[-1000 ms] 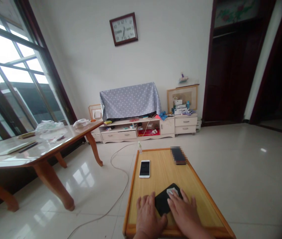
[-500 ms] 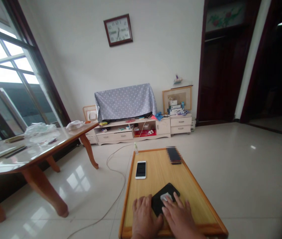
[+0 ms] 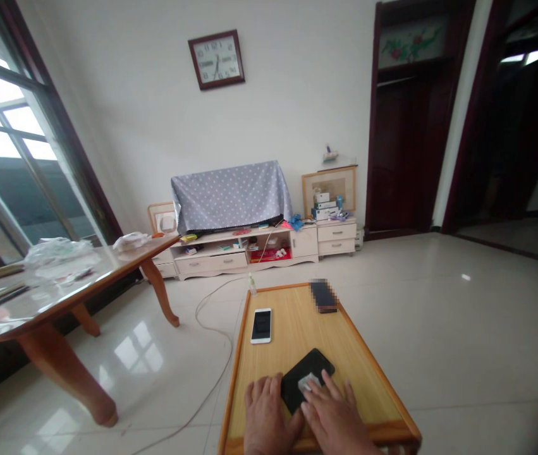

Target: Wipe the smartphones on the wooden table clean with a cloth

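A black flat device (image 3: 293,381), like a phone or small tablet, lies at an angle near the front of the small wooden table (image 3: 292,316). My left hand (image 3: 269,411) is braced against its left side, fingers at one edge and the thumb by the near corner. My right hand (image 3: 335,414) reaches over from the right, its fingertips pressing a crumpled white tissue (image 3: 307,382) onto the dark surface. Farther up lies a white phone (image 3: 262,326) with a dark screen. A blurred-out dark phone-like object (image 3: 324,296) rests near the far right corner.
A small clear bottle (image 3: 252,285) stands at the table's far left corner. To the left is a larger table (image 3: 102,268) bearing plastic bags. A cable (image 3: 224,335) runs across the tiled floor. Against the wall stands a low cabinet (image 3: 221,262), with a dotted cloth (image 3: 233,196) above it.
The whole view has shifted slightly, so things sit a little farther left. Both hands keep their places at the black device; the tissue stays under the right fingertips.
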The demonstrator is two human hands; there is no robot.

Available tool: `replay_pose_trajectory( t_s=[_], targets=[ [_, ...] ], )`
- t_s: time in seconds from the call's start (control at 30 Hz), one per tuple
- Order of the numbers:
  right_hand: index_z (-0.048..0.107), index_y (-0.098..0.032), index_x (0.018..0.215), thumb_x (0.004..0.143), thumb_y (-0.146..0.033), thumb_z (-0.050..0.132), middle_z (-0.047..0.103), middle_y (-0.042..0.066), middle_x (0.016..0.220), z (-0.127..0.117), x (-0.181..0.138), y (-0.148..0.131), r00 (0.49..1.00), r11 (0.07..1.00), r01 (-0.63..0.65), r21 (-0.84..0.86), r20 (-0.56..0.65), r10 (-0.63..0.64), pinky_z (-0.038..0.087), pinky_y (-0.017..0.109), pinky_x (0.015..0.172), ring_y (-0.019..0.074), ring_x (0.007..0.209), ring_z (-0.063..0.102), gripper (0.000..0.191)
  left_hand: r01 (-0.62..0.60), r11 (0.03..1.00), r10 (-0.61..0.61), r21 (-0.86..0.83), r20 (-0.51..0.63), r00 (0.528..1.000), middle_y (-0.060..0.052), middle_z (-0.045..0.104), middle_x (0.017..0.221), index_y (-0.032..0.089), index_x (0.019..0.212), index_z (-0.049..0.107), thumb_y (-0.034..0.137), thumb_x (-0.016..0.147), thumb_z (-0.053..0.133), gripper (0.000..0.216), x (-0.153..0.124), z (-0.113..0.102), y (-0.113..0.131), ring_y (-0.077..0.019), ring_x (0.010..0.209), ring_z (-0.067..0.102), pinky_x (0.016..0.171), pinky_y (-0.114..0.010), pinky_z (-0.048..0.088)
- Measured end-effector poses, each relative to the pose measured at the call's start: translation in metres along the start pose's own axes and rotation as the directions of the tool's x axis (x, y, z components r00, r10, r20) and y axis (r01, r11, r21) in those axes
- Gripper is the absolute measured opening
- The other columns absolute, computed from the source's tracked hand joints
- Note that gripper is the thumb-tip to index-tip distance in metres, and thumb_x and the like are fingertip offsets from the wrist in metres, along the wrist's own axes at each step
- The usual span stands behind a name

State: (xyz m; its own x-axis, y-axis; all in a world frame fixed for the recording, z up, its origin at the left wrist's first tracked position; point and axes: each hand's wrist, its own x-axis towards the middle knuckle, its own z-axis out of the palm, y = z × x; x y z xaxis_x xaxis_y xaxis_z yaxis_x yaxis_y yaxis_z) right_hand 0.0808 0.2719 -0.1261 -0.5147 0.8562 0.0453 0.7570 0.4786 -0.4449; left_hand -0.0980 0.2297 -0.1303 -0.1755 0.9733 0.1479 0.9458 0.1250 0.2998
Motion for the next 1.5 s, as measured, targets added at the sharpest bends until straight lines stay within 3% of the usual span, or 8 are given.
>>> replay_pose_trajectory(
  t_s=[0.13, 0.3, 0.37, 0.57, 0.8, 1.03, 1.23, 1.5],
  targets=[
    [0.061, -0.041, 0.133, 0.101, -0.051, 0.027, 0.053, -0.001, 0.146, 0.0, -0.003, -0.006, 0.996, 0.997, 0.061, 0.043, 0.059, -0.063, 0.005, 0.074, 0.113, 0.0371, 0.146, 0.029, 0.047, 0.015, 1.0, -0.015, 0.021, -0.002, 1.0, -0.01, 0.061, 0.132, 0.022, 0.135, 0.055, 0.051, 0.078, 0.058, 0.064, 0.0, 0.001, 0.001, -0.0289, 0.128, 0.047, 0.117, -0.043, 0.015],
    [0.059, -0.035, 0.137, 0.1, -0.056, 0.027, 0.053, 0.001, 0.147, -0.012, 0.007, 0.026, 0.977, 0.979, -0.194, -0.055, -0.099, 0.188, 0.005, 0.076, 0.113, 0.0398, 0.146, 0.027, 0.053, 0.016, 1.0, -0.016, 0.005, -0.001, 1.0, -0.01, 0.061, 0.133, 0.023, 0.135, 0.054, 0.051, 0.074, 0.061, 0.068, -0.001, -0.004, 0.005, -0.0299, 0.128, 0.047, 0.116, -0.044, 0.014],
    [0.059, -0.032, 0.137, 0.099, -0.057, 0.028, 0.052, 0.004, 0.147, -0.01, 0.006, 0.027, 0.969, 0.973, -0.218, -0.07, -0.131, 0.208, 0.008, 0.075, 0.113, 0.0406, 0.146, 0.026, 0.056, 0.007, 1.0, -0.007, -0.002, -0.005, 1.0, -0.01, 0.061, 0.133, 0.023, 0.135, 0.054, 0.051, 0.074, 0.06, 0.067, -0.001, -0.004, 0.004, -0.0295, 0.128, 0.047, 0.116, -0.043, 0.015],
    [0.06, -0.043, 0.133, 0.098, -0.063, 0.029, 0.055, 0.0, 0.145, 0.004, -0.008, 0.003, 0.998, 0.998, 0.053, 0.022, 0.028, -0.053, 0.016, 0.075, 0.112, 0.0389, 0.144, 0.033, 0.051, 0.0, 1.0, -0.001, -0.014, -0.018, 1.0, -0.01, 0.062, 0.132, 0.023, 0.133, 0.056, 0.051, 0.076, 0.059, 0.064, 0.0, 0.001, 0.0, -0.0292, 0.127, 0.048, 0.116, -0.044, 0.016],
    [0.062, -0.037, 0.134, 0.099, -0.059, 0.025, 0.055, 0.002, 0.145, -0.015, 0.008, 0.03, 0.969, 0.971, -0.229, -0.074, -0.107, 0.221, 0.012, 0.074, 0.113, 0.0386, 0.146, 0.029, 0.055, 0.016, 1.0, -0.016, -0.018, -0.005, 1.0, -0.009, 0.062, 0.132, 0.024, 0.132, 0.056, 0.048, 0.074, 0.06, 0.064, -0.001, -0.005, 0.006, -0.0302, 0.128, 0.047, 0.116, -0.045, 0.015],
    [0.062, -0.042, 0.132, 0.1, -0.059, 0.026, 0.057, -0.001, 0.143, 0.002, -0.007, 0.0, 0.999, 0.999, 0.043, 0.027, 0.013, -0.044, 0.011, 0.069, 0.115, 0.0355, 0.143, 0.035, 0.05, 0.017, 1.0, -0.017, 0.011, -0.022, 1.0, -0.009, 0.061, 0.133, 0.023, 0.133, 0.055, 0.053, 0.077, 0.058, 0.064, -0.001, 0.004, 0.001, -0.029, 0.128, 0.047, 0.117, -0.044, 0.014],
    [0.063, -0.034, 0.133, 0.101, -0.055, 0.025, 0.055, 0.003, 0.145, -0.013, 0.01, 0.021, 0.976, 0.978, -0.204, -0.04, -0.08, 0.2, 0.006, 0.073, 0.114, 0.0383, 0.146, 0.028, 0.054, 0.02, 1.0, -0.021, -0.007, -0.056, 0.998, -0.009, 0.062, 0.129, 0.022, 0.131, 0.056, 0.05, 0.073, 0.061, 0.064, -0.001, 0.002, 0.004, -0.0287, 0.127, 0.047, 0.117, -0.043, 0.013],
    [0.062, -0.038, 0.132, 0.102, -0.054, 0.023, 0.054, 0.0, 0.146, 0.002, 0.0, -0.003, 0.996, 0.998, 0.047, 0.046, 0.073, -0.05, 0.005, 0.066, 0.117, 0.0335, 0.147, 0.028, 0.052, -0.015, 0.999, 0.014, -0.031, -0.042, 0.999, -0.01, 0.062, 0.13, 0.021, 0.132, 0.054, 0.044, 0.077, 0.058, 0.06, 0.0, 0.005, 0.0, -0.0288, 0.127, 0.047, 0.116, -0.044, 0.015]
  ],
)
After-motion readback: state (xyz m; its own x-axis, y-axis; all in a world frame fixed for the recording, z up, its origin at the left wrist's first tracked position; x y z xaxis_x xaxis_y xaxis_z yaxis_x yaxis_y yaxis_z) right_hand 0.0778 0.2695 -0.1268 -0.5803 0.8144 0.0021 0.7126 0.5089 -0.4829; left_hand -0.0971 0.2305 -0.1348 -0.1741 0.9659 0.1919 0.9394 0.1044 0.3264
